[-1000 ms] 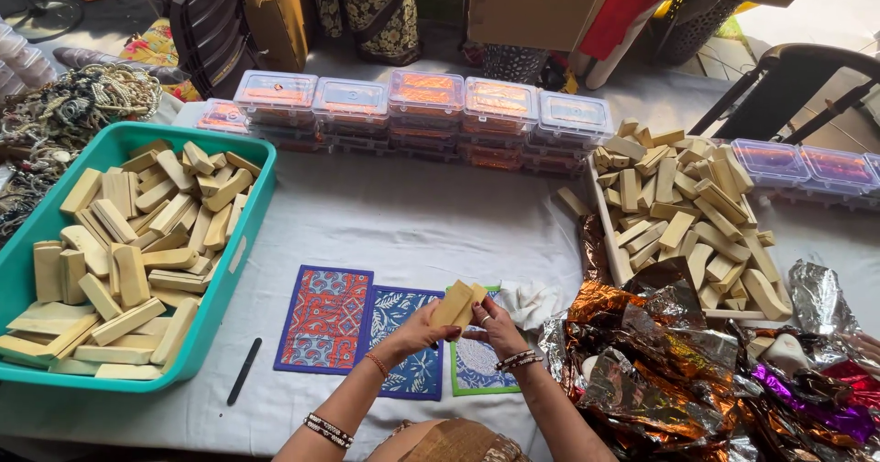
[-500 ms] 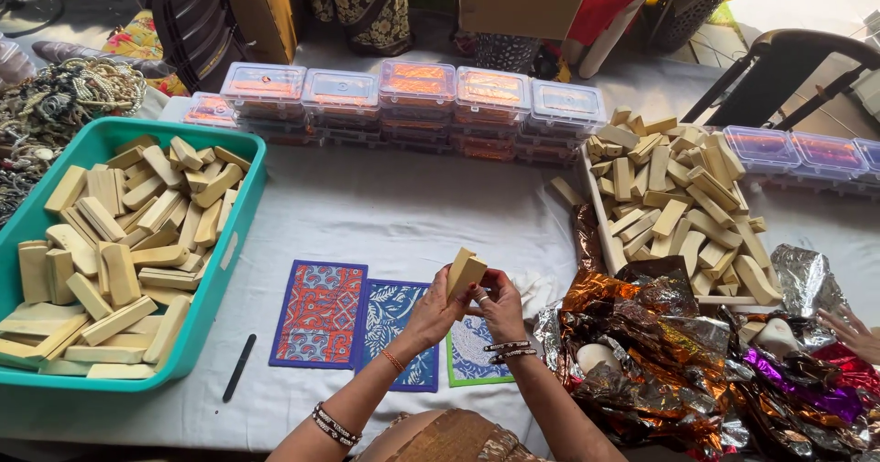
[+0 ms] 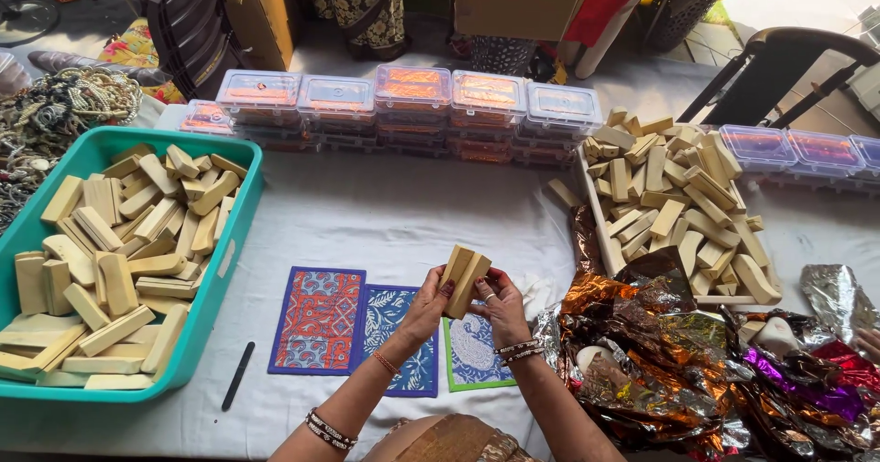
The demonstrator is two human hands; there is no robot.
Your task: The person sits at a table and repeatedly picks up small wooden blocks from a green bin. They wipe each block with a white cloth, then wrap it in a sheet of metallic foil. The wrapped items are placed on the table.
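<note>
My left hand (image 3: 426, 308) and my right hand (image 3: 502, 304) together hold two pale yellow soap bars (image 3: 463, 277) pressed side by side, raised above the table. Below them lie three patterned cards: a red and blue one (image 3: 316, 320), a blue one (image 3: 396, 334) and a green-edged one (image 3: 475, 359). Bangles circle both of my wrists.
A teal tub (image 3: 227, 260) full of similar bars stands at the left. A tray heaped with bars (image 3: 678, 196) sits at the right, with crumpled coloured foil (image 3: 697, 361) in front of it. Stacked clear lidded boxes (image 3: 412, 104) line the back. A black stick (image 3: 236, 376) lies near the tub.
My hands have lifted the bars a little higher and turned them more upright. The view has shifted slightly forward.
</note>
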